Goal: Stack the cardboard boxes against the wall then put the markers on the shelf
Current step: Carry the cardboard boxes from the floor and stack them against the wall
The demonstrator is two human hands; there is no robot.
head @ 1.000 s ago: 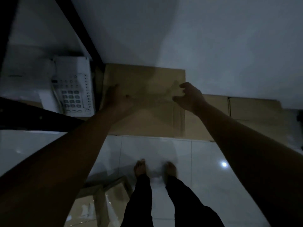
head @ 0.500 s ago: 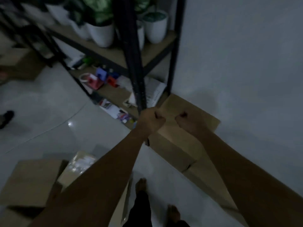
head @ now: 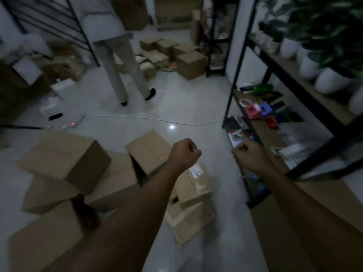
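Observation:
Several brown cardboard boxes lie scattered on the pale tiled floor at lower left: a large one, an upended one, a taped one with a white label and another below it. My left hand hovers above the taped box as a fist, empty. My right hand is also curled into a fist and holds nothing, near the black shelf's lower board. I cannot make out any markers in this dim, blurred view.
A person in light trousers stands on the floor ahead. More boxes are piled at the back. A white cable crosses the floor. White plant pots line the upper shelf, small coloured items the lower.
My view has swung left, away from the wall and the box placed there, toward the open room. Both hands left that box and curled into empty fists.

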